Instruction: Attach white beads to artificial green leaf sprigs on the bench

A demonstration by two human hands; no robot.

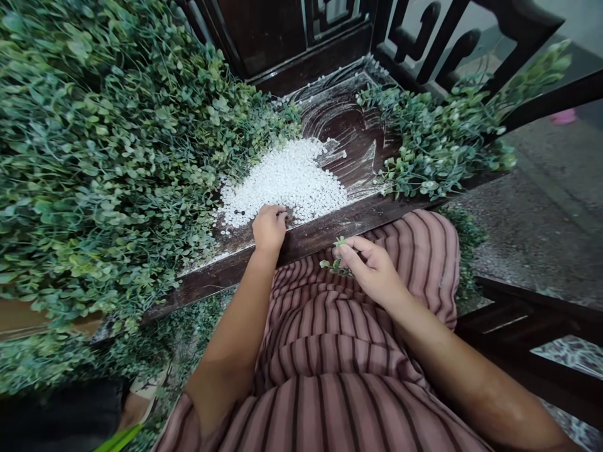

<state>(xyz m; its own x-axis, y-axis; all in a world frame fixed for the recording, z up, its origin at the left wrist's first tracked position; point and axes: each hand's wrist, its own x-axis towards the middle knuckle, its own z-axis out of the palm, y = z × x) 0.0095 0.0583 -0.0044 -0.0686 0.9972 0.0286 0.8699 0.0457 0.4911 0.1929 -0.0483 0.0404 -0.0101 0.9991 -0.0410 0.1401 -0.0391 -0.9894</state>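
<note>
- Green sprig [337, 269]: located at about 5 o'clock from the white beads [292, 179], in front of the worktop edge and above the lap; clock directions here are read from the bead pile, 12 being away from the wearer.
- Right hand [365, 265]: grip closed on the sprig, thumb and index finger pinched together, remaining fingers curled in. Leaves show above and below the pinch. Forearm enters from 4 o'clock, slanting in over the striped garment [339, 339].
- Left hand [269, 227]: at 7 o'clock, on the near margin of the pile. Back of the hand faces up, fingers bent down and toward 3 o'clock, forearm rising steeply from 7 o'clock. Fingertips are largely hidden; cannot tell whether this grip is grasping anything.
- White beads: loose heap on the dark wooden worktop [360, 160], grains scattered around it. A small black item [239, 212] lies on the pile at 8 o'clock.
- Large foliage mass [117, 157]: at 9 o'clock, its fringe meeting the beads.
- Smaller foliage bunch [438, 138]: between 2 and 3 o'clock, apart from the beads.
- Dark wooden back panel [264, 37]: at 12 o'clock, behind the worktop.
</note>
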